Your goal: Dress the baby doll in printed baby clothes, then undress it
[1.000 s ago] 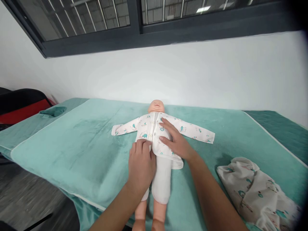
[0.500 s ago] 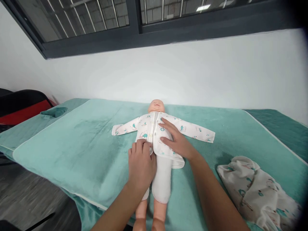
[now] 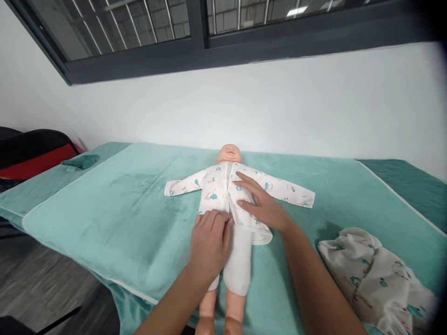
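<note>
A baby doll (image 3: pixel 229 152) lies on its back, head toward the wall, on a teal cover. It wears a white printed jacket (image 3: pixel 213 181) with long sleeves spread to both sides, and white pants (image 3: pixel 238 265). My left hand (image 3: pixel 212 242) is closed at the jacket's lower front, fingers pinching the edge of the front panel. Resting on the other front panel, my right hand (image 3: pixel 263 204) has its fingers stretched out and apart. A button shows at the middle of the front opening; the lower part of the opening is partly hidden by my left hand.
A crumpled white printed garment (image 3: pixel 379 279) lies at the right on the teal cover (image 3: pixel 115 209). At the far left stands a black and red chair (image 3: pixel 38 153). A white wall (image 3: pixel 279 107) with a dark window frame (image 3: pixel 139 63) rises behind the bed.
My left hand has moved slightly right and down, drawing the jacket's front edge toward the other panel, so the lower opening looks narrower. My right hand stays on the jacket.
</note>
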`<state>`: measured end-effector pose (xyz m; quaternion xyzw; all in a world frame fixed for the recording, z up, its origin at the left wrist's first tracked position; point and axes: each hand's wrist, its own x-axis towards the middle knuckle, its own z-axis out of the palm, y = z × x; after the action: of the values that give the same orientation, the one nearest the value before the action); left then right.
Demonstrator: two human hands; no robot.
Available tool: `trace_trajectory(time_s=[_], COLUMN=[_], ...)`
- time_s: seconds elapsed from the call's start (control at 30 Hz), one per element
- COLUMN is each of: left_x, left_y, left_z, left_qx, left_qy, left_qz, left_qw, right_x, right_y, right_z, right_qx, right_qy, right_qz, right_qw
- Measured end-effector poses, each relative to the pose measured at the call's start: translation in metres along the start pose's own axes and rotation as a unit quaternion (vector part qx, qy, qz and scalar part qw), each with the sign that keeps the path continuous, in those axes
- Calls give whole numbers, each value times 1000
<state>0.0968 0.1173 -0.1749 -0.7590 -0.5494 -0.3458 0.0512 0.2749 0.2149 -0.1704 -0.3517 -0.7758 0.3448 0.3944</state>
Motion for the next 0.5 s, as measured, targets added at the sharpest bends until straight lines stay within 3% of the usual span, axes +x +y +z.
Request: trace_trajectory(time_s=[0.1, 0.17, 0.27, 0.33, 0.43, 0.5], left_x=[-1, -1, -1, 1, 9, 18], left_y=[0, -4, -22, -42, -72, -84], left_z=[-2, -5, -8, -8, -3, 1], left_qx=[-62, -127, -188, -212, -303, -384], left_qy=[3, 38, 100, 99, 43, 3], left_qz=[-41, -101, -206, -280, -391, -412], left_qw=[997, 986, 955, 931, 868, 826], right_x=[2, 4, 5, 3, 2, 2], right_y=[-1, 2, 16, 29, 43, 43], right_z=[2, 1, -10, -20, -28, -25], right_qx=[7, 16, -44, -121, -167, -152], right_qy=[36, 82, 206, 240, 147, 78], right_qz=[-25, -29, 85, 195, 283, 299], right_qw=[999, 996, 974, 943, 933, 939])
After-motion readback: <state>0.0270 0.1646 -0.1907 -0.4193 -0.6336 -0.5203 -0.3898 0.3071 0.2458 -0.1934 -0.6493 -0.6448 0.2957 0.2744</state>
